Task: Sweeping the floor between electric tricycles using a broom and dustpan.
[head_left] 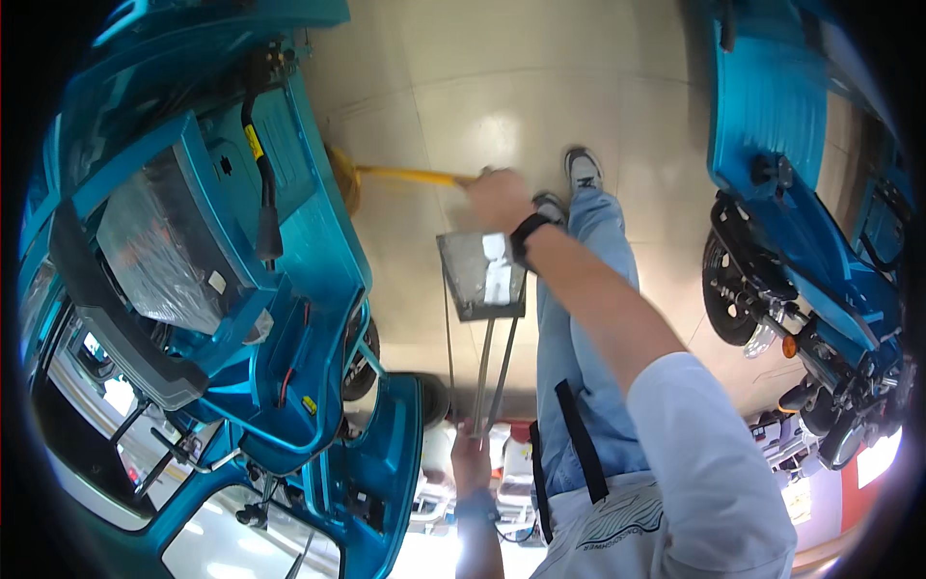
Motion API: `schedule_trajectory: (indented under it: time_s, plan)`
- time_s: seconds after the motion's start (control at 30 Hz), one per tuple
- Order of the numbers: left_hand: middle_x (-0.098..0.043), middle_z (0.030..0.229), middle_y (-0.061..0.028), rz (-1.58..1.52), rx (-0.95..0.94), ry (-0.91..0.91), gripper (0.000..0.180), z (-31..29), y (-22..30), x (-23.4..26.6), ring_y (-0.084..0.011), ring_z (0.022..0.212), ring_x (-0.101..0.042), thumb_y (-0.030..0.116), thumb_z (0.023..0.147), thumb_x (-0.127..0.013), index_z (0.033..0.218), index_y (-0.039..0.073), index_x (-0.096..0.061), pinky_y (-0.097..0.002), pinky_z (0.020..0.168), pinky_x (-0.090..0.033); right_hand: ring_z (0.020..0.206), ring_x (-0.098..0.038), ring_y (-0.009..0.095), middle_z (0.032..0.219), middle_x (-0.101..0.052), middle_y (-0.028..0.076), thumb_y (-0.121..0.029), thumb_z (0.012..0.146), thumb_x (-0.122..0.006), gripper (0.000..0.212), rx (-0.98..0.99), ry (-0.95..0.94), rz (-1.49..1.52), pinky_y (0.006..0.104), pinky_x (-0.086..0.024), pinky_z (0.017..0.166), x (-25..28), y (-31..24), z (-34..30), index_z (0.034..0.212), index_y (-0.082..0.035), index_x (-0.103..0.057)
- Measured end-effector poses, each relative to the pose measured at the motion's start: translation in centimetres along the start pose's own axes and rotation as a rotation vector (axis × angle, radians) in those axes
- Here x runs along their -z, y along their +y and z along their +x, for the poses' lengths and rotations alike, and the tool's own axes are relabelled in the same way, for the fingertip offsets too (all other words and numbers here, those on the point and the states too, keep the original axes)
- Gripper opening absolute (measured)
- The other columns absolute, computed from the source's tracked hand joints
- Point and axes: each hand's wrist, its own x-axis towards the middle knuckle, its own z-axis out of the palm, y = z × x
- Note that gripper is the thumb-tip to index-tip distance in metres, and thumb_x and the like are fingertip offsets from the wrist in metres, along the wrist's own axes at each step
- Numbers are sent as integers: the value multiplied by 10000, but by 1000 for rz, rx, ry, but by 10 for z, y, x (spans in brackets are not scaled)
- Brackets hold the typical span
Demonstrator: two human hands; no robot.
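My right hand [500,201], with a black watch on its wrist, is closed around the yellow stick of a broom [410,176]. The broom's blurred yellow-brown head [342,180] lies against the side of a teal three-wheeled vehicle [333,222] on my left. Lower in the view, my left hand [471,458] grips the thin metal handle rods of a long-handled dustpan [463,275]. The dustpan's dark grey pan hangs in front of my legs, just below my right hand, and a white patch shows on it.
The teal vehicle, with a plastic-wrapped seat [159,241] and black grab bar, fills the left side. On the right stands another teal vehicle [772,125] with a front wheel [725,275]. Beige tiled floor [482,87] runs between them. My shoes [582,169] are near the middle.
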Motion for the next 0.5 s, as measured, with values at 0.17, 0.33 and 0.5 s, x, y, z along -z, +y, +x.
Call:
schedule_trajectory:
  time_s: [0.17, 0.33, 0.5]
  plan:
    - [-574, 964, -54, -644, 273, -49, 211, 34, -14, -4, -174, 917, -518, 213, 790, -574, 934, 66, -530, -303, 793, -416, 572, -572, 247, 718, -561, 78, -88, 701, -500, 489, -162, -65, 66, 336, -467, 489, 32, 72, -98, 1155, -267, -460]
    - [-569, 921, -36, -628, 330, -212, 261, 52, -11, 1, -170, 877, -530, 269, 791, -564, 948, 73, -493, -299, 796, -414, 537, -548, 253, 632, -529, 75, -174, 748, -509, 445, -341, -55, -54, 354, -446, 483, 57, 122, -232, 1159, -336, -457]
    - [-567, 1022, -23, -745, 299, -100, 187, 58, 14, -23, -184, 931, -521, 175, 773, -591, 908, 87, -494, -323, 864, -410, 521, -525, 268, 579, -498, 95, -196, 735, -555, 412, -398, -88, 64, 362, -427, 481, 98, 118, -319, 1137, -269, -502]
